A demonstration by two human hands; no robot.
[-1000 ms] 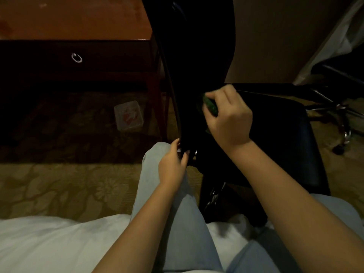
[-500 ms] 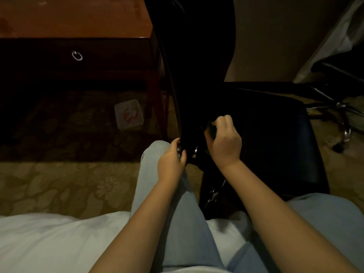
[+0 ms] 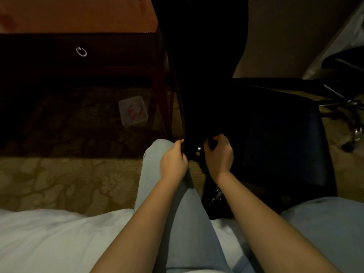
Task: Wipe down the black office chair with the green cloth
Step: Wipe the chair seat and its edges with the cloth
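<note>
Right hand (image 3: 218, 156) has dropped down the backrest (image 3: 204, 66) of the black office chair (image 3: 279, 146) to its base, close beside the left hand (image 3: 173, 162). Its fingers curl round the green cloth (image 3: 204, 170), which is mostly hidden under the palm. Left hand grips the backrest's lower edge.

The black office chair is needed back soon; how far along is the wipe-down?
Done: cannot tell; the black office chair is too dark to show wiped patches. In hand: left hand grips the backrest by its lower edge, right hand holds the green cloth, barely visible, at the backrest's base. Left, probably: the seat, which neither hand touches.
</note>
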